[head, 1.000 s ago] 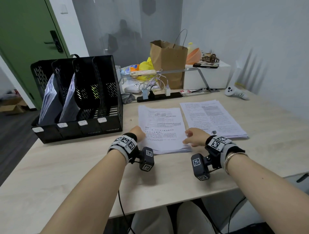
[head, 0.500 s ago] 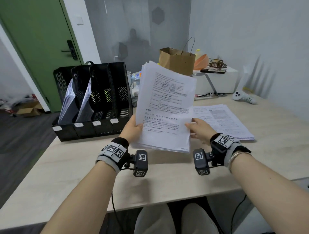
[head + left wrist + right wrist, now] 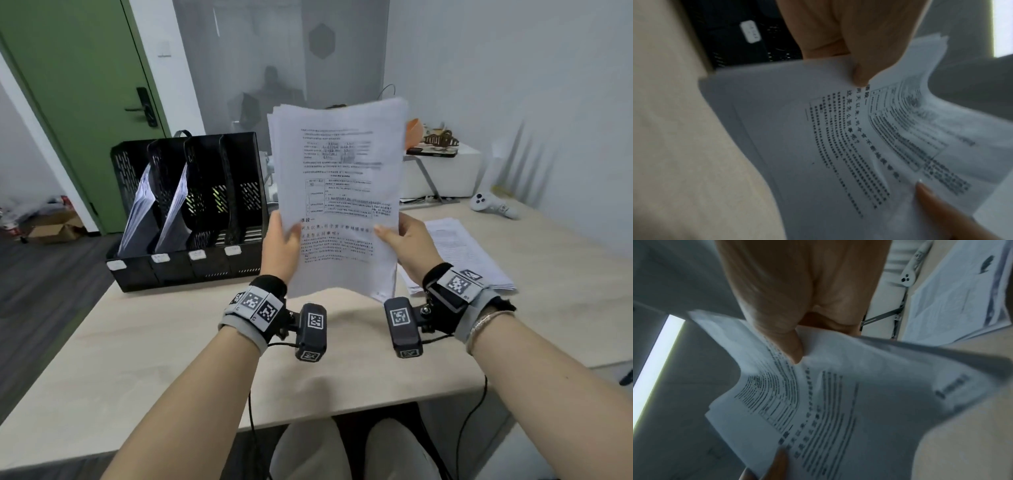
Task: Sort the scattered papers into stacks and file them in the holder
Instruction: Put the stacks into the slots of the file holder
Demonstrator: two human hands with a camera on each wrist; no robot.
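I hold a stack of printed white papers (image 3: 337, 192) upright above the wooden desk (image 3: 171, 342). My left hand (image 3: 282, 245) grips its left edge, thumb on the front sheet. My right hand (image 3: 406, 241) grips the right edge the same way. The wrist views show each thumb pressed on the papers (image 3: 838, 146) (image 3: 828, 402). A black mesh file holder (image 3: 186, 209) with several slots stands at the left back of the desk; its two left slots hold papers, the right ones look empty. A second paper stack (image 3: 466, 253) lies flat on the desk to the right.
A white controller (image 3: 493, 205) lies at the back right near a white box (image 3: 448, 171) with small items on top. A green door (image 3: 78, 102) is behind the holder. Cardboard boxes (image 3: 51, 226) sit on the floor at the left.
Both hands picked the stack up off the desk and raised it upright, higher than half a second ago. The other stack stayed flat on the desk.
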